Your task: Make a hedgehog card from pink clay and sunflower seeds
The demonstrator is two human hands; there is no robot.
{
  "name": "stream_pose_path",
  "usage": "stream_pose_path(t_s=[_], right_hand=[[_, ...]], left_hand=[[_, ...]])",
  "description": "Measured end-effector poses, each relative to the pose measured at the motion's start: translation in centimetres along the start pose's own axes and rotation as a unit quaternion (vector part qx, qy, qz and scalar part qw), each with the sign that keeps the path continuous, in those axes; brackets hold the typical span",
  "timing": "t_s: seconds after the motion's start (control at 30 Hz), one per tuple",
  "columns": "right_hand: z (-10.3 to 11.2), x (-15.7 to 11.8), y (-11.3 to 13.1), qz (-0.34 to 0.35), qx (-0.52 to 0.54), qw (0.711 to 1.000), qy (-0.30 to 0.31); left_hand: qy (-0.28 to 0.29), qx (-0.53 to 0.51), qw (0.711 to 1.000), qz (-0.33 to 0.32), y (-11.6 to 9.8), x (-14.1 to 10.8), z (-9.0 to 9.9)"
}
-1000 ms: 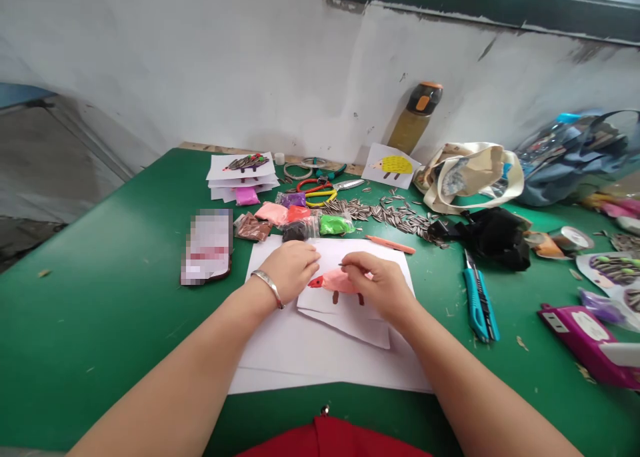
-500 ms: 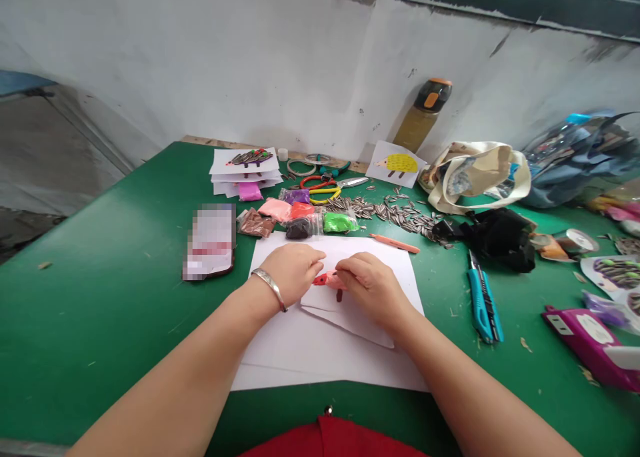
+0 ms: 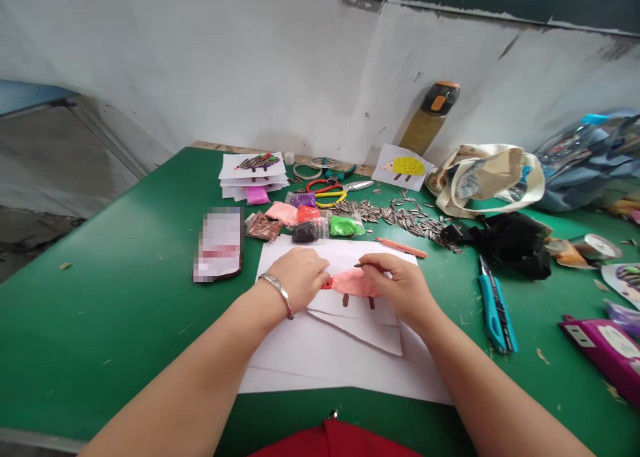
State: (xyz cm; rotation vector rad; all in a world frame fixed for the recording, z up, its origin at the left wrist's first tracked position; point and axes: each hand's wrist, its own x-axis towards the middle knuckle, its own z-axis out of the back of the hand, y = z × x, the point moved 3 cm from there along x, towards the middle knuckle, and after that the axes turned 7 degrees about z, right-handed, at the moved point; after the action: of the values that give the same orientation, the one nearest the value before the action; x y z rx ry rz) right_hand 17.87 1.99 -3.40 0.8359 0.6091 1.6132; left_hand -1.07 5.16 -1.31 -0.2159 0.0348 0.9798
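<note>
Soft, even light; faint shadow beside bottle (image 3: pixel 427 120); edges stretched; phone (image 3: pixel 220 245) pixelated.

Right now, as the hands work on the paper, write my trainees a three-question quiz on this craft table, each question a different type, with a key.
1. Multiple choice: which lies to the right of the large white sheet?
a) the smartphone
b) the turquoise utility knife
c) the purple packet
2. True or false: the left hand has a silver bangle at its wrist.
3. Fill in the colour: the right hand pinches a small dark piece by the ____ body of the animal figure.

Key: 1 b; 2 true; 3 pink.
</note>
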Motion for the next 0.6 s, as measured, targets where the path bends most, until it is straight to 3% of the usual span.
stream_pose_path(t_s=[0.17, 0.47, 0.6], right_hand=[[-0.2, -0.1, 0.0, 0.001, -0.015, 1.0, 0.015], [-0.8, -0.3, 1.0, 0.09, -0.065, 0.993, 0.045], [-0.9, -0.4, 1.4, 0.091, -0.056, 0.993, 0.039]], left_hand=[[0.003, -0.01, 1.0, -0.005, -0.1, 0.1, -0.1], [0.0, -0.044, 0.999, -0.002, 0.4, 0.5, 0.0], [-0.002, -0.05, 0.999, -0.011, 0.4, 0.6, 0.1]])
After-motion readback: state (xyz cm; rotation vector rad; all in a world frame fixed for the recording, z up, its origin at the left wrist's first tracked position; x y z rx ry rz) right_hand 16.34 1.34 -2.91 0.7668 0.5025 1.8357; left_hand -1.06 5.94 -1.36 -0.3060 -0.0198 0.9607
